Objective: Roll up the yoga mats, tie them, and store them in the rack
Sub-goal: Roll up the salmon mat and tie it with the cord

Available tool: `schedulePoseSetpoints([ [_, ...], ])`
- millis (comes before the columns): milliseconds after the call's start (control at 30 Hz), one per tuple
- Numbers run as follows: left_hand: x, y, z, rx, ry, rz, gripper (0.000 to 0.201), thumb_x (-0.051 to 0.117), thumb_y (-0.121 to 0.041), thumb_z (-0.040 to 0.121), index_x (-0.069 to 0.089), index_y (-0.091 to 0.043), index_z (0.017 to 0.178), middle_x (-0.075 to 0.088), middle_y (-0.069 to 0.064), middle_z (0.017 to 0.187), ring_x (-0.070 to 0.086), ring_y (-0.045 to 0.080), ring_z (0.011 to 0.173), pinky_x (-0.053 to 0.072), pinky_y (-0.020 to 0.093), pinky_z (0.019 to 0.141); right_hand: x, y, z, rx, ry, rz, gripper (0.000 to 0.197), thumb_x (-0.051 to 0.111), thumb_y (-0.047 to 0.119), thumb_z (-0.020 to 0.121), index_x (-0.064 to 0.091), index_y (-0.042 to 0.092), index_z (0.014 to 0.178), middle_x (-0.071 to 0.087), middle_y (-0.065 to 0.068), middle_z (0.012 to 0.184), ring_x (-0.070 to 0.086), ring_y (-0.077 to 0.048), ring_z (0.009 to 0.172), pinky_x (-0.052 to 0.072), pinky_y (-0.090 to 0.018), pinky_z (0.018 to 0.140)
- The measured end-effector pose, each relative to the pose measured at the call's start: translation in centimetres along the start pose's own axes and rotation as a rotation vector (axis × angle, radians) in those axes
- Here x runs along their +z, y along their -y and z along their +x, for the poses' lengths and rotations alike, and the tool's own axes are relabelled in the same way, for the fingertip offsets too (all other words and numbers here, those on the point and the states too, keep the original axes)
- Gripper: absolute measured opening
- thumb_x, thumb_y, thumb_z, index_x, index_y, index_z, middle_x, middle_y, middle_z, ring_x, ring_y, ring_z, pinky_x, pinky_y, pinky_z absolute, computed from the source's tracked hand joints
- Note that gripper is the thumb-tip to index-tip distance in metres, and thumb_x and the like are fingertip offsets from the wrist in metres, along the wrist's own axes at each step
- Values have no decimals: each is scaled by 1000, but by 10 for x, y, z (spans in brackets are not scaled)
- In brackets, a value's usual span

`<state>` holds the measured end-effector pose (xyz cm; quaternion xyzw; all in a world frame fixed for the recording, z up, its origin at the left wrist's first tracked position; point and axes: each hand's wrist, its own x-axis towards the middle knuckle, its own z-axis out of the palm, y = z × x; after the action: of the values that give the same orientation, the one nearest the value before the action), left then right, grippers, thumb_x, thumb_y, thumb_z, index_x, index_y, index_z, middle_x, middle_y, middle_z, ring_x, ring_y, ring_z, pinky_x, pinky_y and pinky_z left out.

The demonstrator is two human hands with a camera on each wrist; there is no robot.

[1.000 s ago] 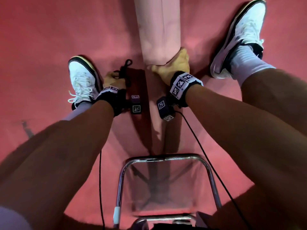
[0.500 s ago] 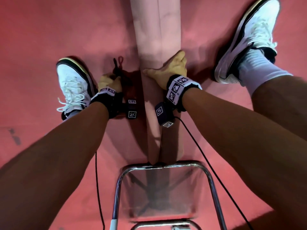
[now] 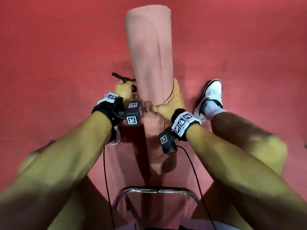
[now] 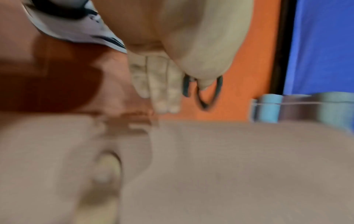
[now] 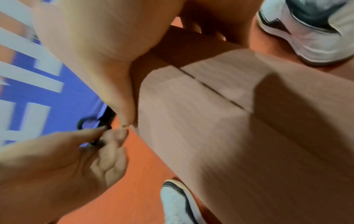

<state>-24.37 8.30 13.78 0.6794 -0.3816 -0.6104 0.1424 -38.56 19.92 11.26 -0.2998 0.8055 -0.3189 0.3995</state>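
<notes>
Rolled mat (image 3: 149, 52) cupped by right hand (image 3: 174, 102) — left hand (image 3: 123, 90) pinches black cord (image 3: 123, 78) beside it.

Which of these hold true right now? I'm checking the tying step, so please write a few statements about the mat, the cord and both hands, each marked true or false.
1. The pink mat is rolled up. True.
2. The left hand holds a dark cord. True.
3. The cord is already tied round the mat. False: it sits beside the roll, in the left hand.
4. The right hand hangs free. False: it grips the roll.
5. The floor is blue. False: it is red.
</notes>
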Motion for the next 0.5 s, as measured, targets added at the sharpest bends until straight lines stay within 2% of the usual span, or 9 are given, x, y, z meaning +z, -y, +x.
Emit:
schedulePoseSetpoints([
  [67, -1, -26, -37, 105, -46, -83, 27, 42, -11, 104, 56, -16, 82, 61, -8, 47, 63, 16, 53, 52, 25, 54, -20, 23, -27, -92, -54, 25, 134, 92, 49, 31, 24, 39, 146, 54, 4, 135, 57, -20, 120, 52, -41, 102],
  [133, -3, -43, -82, 183, -38, -164, 31, 41, -9, 103, 52, -15, 75, 58, 0, 59, 56, 17, 56, 48, 23, 49, -40, 40, -53, -193, -74, 63, 130, 95, 44, 35, 25, 34, 143, 53, 3, 133, 56, -20, 119, 52, -41, 102],
  [167, -6, -44, -98, 209, -13, -188, 30, 40, -10, 103, 53, -15, 76, 57, 1, 66, 55, 17, 59, 50, 25, 53, -47, 45, -63, -218, -65, 70, 128, 97, 45, 38, 23, 31, 143, 53, 2, 133, 56, -20, 118, 51, -40, 101],
  [233, -11, -41, -133, 251, 29, -191, 27, 41, -13, 102, 61, -16, 85, 63, 2, 75, 60, 19, 66, 55, 34, 64, -65, 56, -93, -247, -65, 61, 127, 98, 51, 44, 21, 27, 142, 55, -3, 134, 56, -23, 117, 50, -37, 99],
  [267, -15, -36, -146, 269, 44, -175, 26, 41, -15, 101, 65, -15, 91, 67, 3, 79, 64, 19, 68, 57, 38, 65, -72, 61, -107, -263, -60, 79, 126, 97, 54, 46, 21, 26, 143, 55, -3, 135, 56, -23, 118, 48, -36, 98],
  [333, -21, -25, -168, 290, 69, -134, 25, 42, -16, 102, 66, -15, 96, 69, 5, 83, 66, 20, 70, 60, 39, 57, -83, 67, -130, -305, -54, 122, 128, 96, 56, 47, 20, 28, 145, 54, 0, 136, 54, -21, 119, 46, -34, 98],
  [367, -23, -19, -179, 301, 73, -110, 25, 41, -14, 103, 64, -15, 94, 68, 6, 84, 66, 21, 71, 61, 38, 55, -87, 69, -141, -329, -44, 136, 129, 97, 55, 46, 20, 30, 147, 53, 4, 136, 53, -20, 120, 46, -34, 99],
  [433, -26, -5, -196, 326, 85, -85, 25, 39, -9, 104, 61, -13, 92, 68, 12, 90, 67, 25, 78, 62, 41, 63, -95, 66, -163, -361, -15, 135, 129, 99, 49, 48, 21, 30, 150, 51, 11, 133, 53, -19, 122, 45, -34, 99],
  [500, -26, 7, -213, 317, 109, -104, 26, 38, -11, 104, 64, -11, 101, 72, 15, 97, 70, 27, 84, 63, 47, 71, -101, 60, -179, -364, -7, 123, 126, 100, 41, 52, 23, 27, 150, 50, 11, 130, 53, -19, 122, 44, -32, 96],
])
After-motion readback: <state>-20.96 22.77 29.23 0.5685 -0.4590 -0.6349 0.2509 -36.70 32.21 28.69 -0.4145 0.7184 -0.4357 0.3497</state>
